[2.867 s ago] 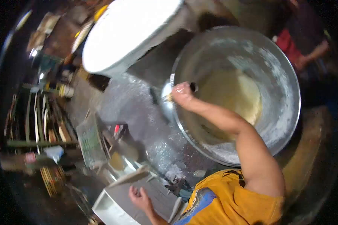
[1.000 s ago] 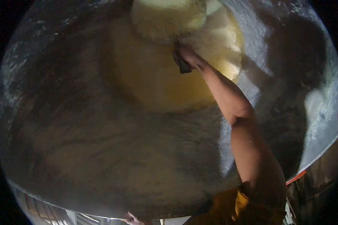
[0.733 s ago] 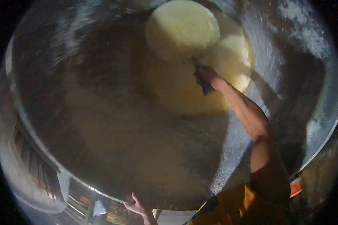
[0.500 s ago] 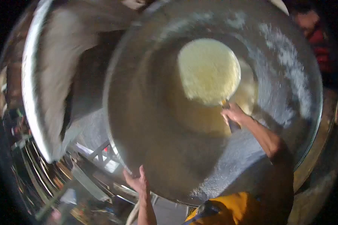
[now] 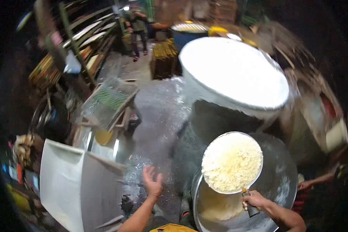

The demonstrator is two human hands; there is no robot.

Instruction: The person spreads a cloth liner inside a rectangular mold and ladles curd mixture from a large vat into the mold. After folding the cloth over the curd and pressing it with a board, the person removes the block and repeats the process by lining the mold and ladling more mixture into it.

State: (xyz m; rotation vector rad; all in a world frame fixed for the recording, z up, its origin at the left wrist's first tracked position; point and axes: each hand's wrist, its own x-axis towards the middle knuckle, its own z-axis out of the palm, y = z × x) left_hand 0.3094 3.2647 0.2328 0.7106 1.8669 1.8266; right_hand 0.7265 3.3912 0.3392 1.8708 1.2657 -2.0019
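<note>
My right hand [image 5: 253, 200] is closed round the dark handle of a round pan [image 5: 232, 162], which is heaped with pale, crumbly, wet-looking stuff. The pan is held over a large metal vat [image 5: 284, 170] with yellowish liquid [image 5: 220, 207] at its bottom. Bare and raised, my left hand [image 5: 152, 181] has its fingers apart and holds nothing. It is left of the vat, above the wet floor and near a white box-like container [image 5: 81, 185].
Beyond the vat stands a big tub with a bright white top [image 5: 234, 71]. A mesh rack [image 5: 110, 101] is at left. One person [image 5: 137, 29] stands far back; another person's forearm [image 5: 323, 179] shows at the vat's right side.
The filled pan has come up out of the vat in my right hand. My left hand has left the vat's rim. The view has swung towards the white-topped tub and the floor.
</note>
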